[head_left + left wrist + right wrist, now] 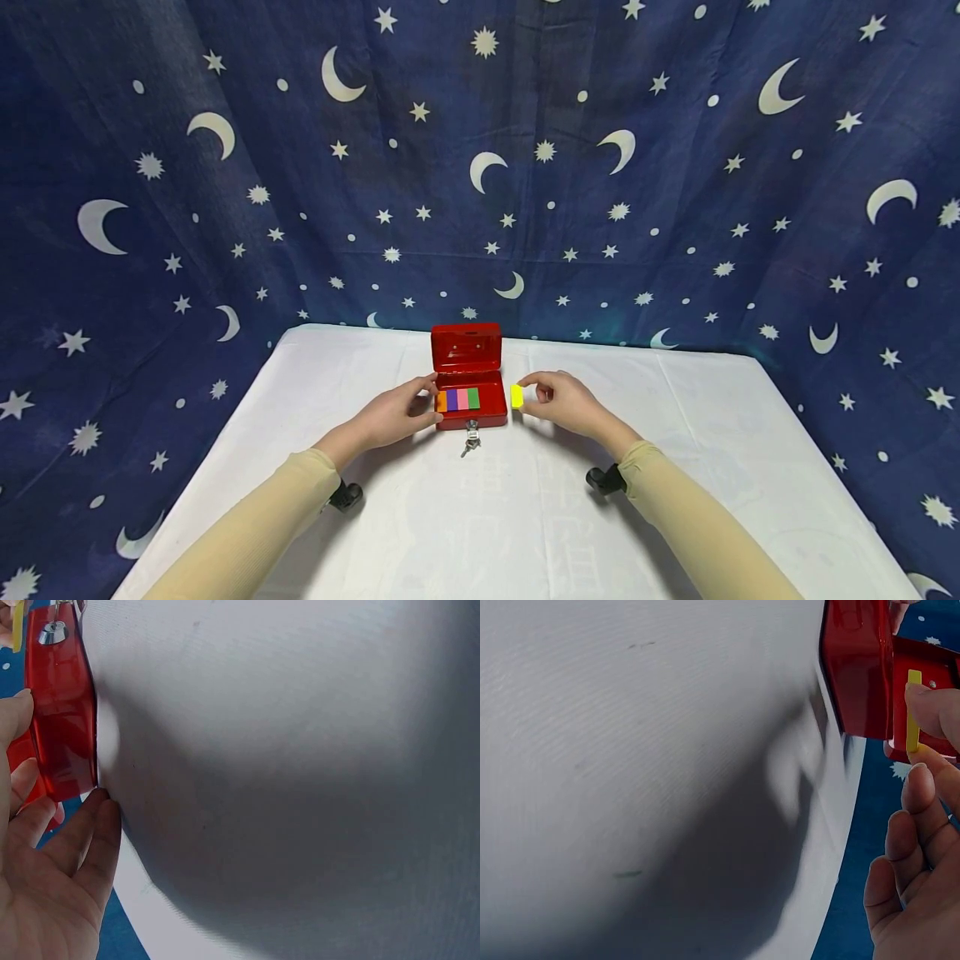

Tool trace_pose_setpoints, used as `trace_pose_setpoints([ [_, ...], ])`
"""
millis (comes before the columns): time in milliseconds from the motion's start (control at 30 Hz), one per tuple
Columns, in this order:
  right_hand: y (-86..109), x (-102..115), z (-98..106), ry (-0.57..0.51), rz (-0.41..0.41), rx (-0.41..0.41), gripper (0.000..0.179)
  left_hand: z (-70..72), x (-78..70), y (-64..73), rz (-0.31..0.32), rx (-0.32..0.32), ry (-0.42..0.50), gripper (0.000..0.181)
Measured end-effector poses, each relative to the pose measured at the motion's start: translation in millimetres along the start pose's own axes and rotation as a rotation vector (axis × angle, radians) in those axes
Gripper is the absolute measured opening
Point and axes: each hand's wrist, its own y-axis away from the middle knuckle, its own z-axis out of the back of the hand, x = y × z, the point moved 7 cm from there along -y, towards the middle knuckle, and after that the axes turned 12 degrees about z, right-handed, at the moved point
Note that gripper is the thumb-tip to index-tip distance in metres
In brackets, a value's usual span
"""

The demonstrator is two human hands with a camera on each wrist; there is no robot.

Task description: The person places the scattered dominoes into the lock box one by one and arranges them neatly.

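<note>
A red cash box (492, 402) stands on the table with its lid (467, 348) raised. Several coloured blocks lie side by side at its left: an orange block (442, 402), a purple block (452, 400), a pink block (462, 399) and a green block (473, 398). My left hand (395, 409) holds the box's left end, thumb near the front corner and fingers farther back. Just right of the box, my right hand (564, 403) pinches a thin yellow block (517, 397) between thumb and index finger. In the right wrist view, the yellow block (914, 712) shows edge-on.
A lock with keys (471, 442) hangs at the box's front. White cloth covers the table (517, 525). Behind it hangs a dark blue curtain (540, 200) with moons and stars. Black wrist cameras show below both wrists.
</note>
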Motion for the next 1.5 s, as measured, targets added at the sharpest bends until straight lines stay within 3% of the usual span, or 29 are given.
trace_pose_setpoints([
  [200,-5.8,4.9,-3.5,-0.01,0.014,-0.004,0.034,0.2,-0.1,-0.3,0.004,0.001,0.004,0.077],
  [500,-15.3,10.7,-9.3,-0.007,0.029,-0.005,0.035,-0.2,-1.7,1.3,-0.001,0.01,0.001,0.047],
  [933,-30.6,16.3,-15.1,0.035,0.04,-0.004,0.037,-0.5,-1.7,1.0,0.018,0.013,0.009,0.046],
  [1233,-40.5,19.6,-19.8,0.11,0.044,0.019,0.038,-0.2,-0.8,-2.5,0.0,-0.007,-0.012,0.062],
  [1500,-48.1,22.6,-25.5,0.169,0.014,0.055,0.038,-0.3,-0.3,-2.4,0.0,0.007,0.005,0.047],
])
